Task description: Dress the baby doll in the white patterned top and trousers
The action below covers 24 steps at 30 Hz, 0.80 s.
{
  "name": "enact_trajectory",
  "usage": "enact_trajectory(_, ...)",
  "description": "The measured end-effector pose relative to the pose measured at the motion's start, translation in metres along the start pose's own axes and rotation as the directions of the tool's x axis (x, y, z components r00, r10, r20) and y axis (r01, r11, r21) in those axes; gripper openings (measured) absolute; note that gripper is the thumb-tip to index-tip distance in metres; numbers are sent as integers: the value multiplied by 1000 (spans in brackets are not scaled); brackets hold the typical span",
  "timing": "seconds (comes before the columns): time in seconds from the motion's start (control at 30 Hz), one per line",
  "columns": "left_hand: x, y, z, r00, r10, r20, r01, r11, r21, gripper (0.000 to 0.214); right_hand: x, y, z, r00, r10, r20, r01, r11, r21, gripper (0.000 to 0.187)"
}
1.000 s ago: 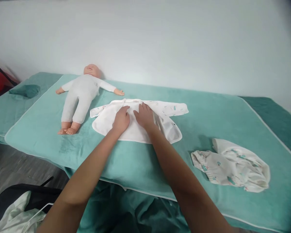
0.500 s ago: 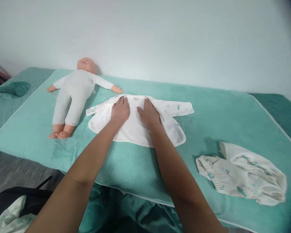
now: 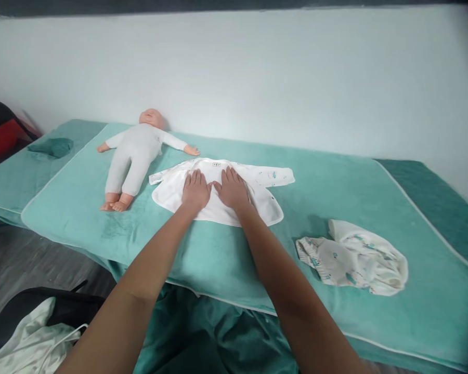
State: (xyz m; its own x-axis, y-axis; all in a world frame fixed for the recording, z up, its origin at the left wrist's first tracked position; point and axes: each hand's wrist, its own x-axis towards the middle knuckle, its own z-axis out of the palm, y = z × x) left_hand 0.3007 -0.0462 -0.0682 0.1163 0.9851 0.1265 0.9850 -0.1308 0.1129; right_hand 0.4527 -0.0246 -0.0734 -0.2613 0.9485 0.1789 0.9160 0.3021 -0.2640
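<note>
A small white baby shirt (image 3: 257, 197) lies spread out, inside up, on a teal blanket (image 3: 335, 182). My left hand (image 3: 195, 189) rests flat on its middle, fingers stretched out. Beside it, my right hand (image 3: 231, 187) also lies flat on the shirt, fingers extended; the two hands almost touch. A baby doll (image 3: 132, 156) in a pale grey bodysuit lies on its back just left of the shirt, its arm close to the shirt's left sleeve. Crumpled patterned baby trousers (image 3: 353, 258) sit on the blanket to the right.
The blanket covers a low bed against a white wall (image 3: 257, 78). A dark teal bundle (image 3: 50, 147) lies at the far left. Something red and black (image 3: 0, 135) stands at the left edge. White cloth (image 3: 27, 343) lies on a dark object on the floor, bottom left.
My hands slid back together on the shirt after having moved apart and up towards its collar. The camera view shifted a little.
</note>
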Motion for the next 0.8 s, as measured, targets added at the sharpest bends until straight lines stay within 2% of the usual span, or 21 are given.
enact_trajectory(0.07, -14, 2, -1, 1000, 3, -8, -4, 999, -42, 65, -12, -2, -4, 1000, -22, -3, 22, 993, 116, 68)
enact_trajectory(0.1, -22, 3, -1, 1000, 13, -24, -15, 997, -70, 62, -18, -2, -6, 1000, -22, -9, 24, 969, 247, 66)
enact_trajectory(0.17, -39, 6, -1, 995, 47, -83, -60, 986, -158, 55, -31, 0, -11, 1000, -1, -19, 11, 832, 554, 58)
enact_trajectory(0.2, -48, 7, -1, 991, 60, -119, -85, 970, -226, 51, -37, 1, -13, 1000, 19, -22, 2, 726, 687, 53)
enact_trajectory(0.27, -65, 10, 0, 981, 55, -184, -126, 906, -403, 44, -49, 3, -16, 998, 66, -20, -13, 456, 890, 46)
enact_trajectory(0.37, -84, 13, 0, 978, 6, -209, -146, 735, -662, 35, -63, 1, -18, 997, 82, 13, -17, 48, 999, 46)
enact_trajectory(0.4, -88, 14, 0, 979, -9, -204, -145, 677, -722, 32, -67, -1, -19, 998, 66, 22, -19, -40, 999, 47)
enact_trajectory(0.43, -91, 14, 0, 980, -18, -198, -144, 626, -767, 30, -69, -5, -20, 999, 42, 21, -18, -68, 998, 47)
enact_trajectory(0.5, -95, 14, -1, 981, -34, -192, -142, 552, -822, 25, -73, -12, -23, 1000, 0, 0, 0, -38, 999, 42)
enact_trajectory(0.63, -98, 14, -4, 976, -51, -210, -162, 472, -867, 20, -79, -23, -24, 993, -35, -111, 115, 116, 987, 32)
enact_trajectory(0.73, -99, 16, -6, 965, -71, -252, -192, 464, -865, 20, -85, -26, -24, 964, -56, -261, 266, 242, 933, 29)
enact_trajectory(0.8, -100, 17, -9, 955, -95, -281, -206, 472, -857, 21, -88, -28, -26, 941, -91, -325, 337, 327, 883, 34)
